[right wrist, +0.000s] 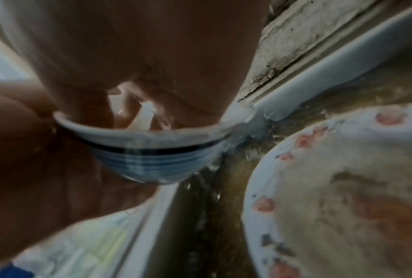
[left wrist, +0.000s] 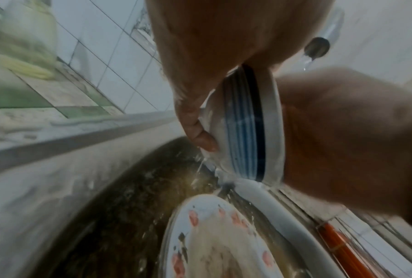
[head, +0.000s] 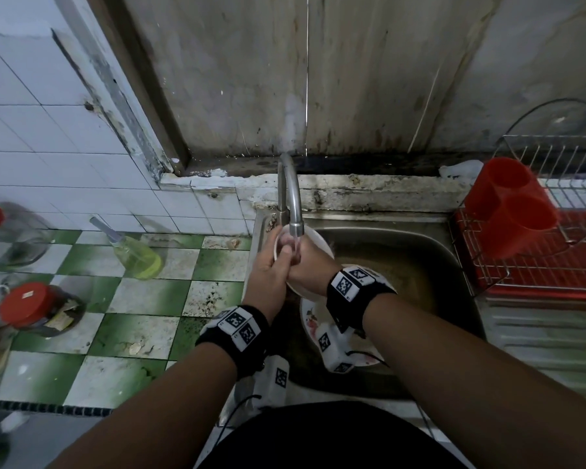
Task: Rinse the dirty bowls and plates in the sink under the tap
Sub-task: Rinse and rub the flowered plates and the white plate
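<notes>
A small white bowl with blue stripes is tilted under the running tap at the sink's back left. My left hand grips its outside, thumb on the rim. My right hand covers the mouth, its fingers curled over the rim into the bowl, where the water falls. Water spills off the bowl's lower edge. Below lies a dirty plate with red flowers. A plain white dish sits behind the hands.
Murky brown water stands in the sink. To its right are a wire dish rack on a red tray and a red cutlery holder. On the green-and-white tiled counter at left stand a yellow-green soap bottle and red-lidded jars.
</notes>
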